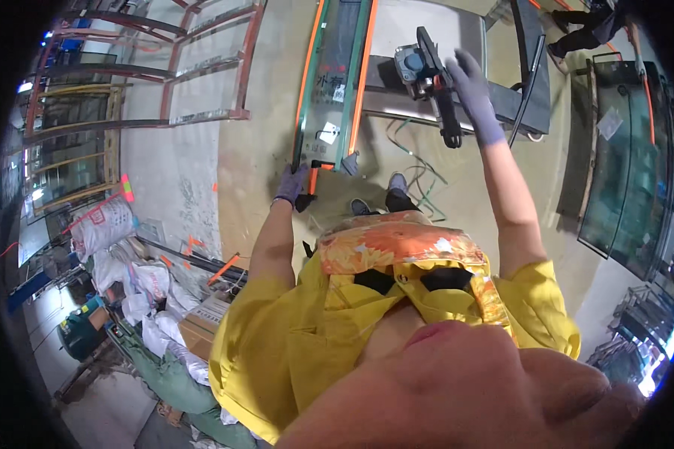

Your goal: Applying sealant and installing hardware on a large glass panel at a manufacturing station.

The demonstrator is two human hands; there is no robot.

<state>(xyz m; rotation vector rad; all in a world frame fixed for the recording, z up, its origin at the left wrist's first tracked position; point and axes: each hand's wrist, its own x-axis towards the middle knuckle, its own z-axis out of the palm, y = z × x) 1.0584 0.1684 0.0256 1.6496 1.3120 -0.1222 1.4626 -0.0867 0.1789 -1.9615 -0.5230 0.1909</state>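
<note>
A long, narrow pack of glass (326,112) with green side edges and orange strips along it extends away from me. My left hand (292,183), in a grey-purple glove, is closed at its near left corner, beside an orange and black corner piece (320,166). The fingertips there are partly hidden. A black and blue hand-held power tool (430,73) rests at a dark frame to the right of the glass. Right beside this tool is my right hand (472,93), also gloved, with its fingers stretched out. Its palm side is hidden.
Green hose or strap (419,168) loops over the floor near my shoes. A red metal rack (168,75) stands at the left. White sacks (105,224) are piled below it. Glass sheets (621,165) lean at the right. Another person's legs (580,34) show at the far right.
</note>
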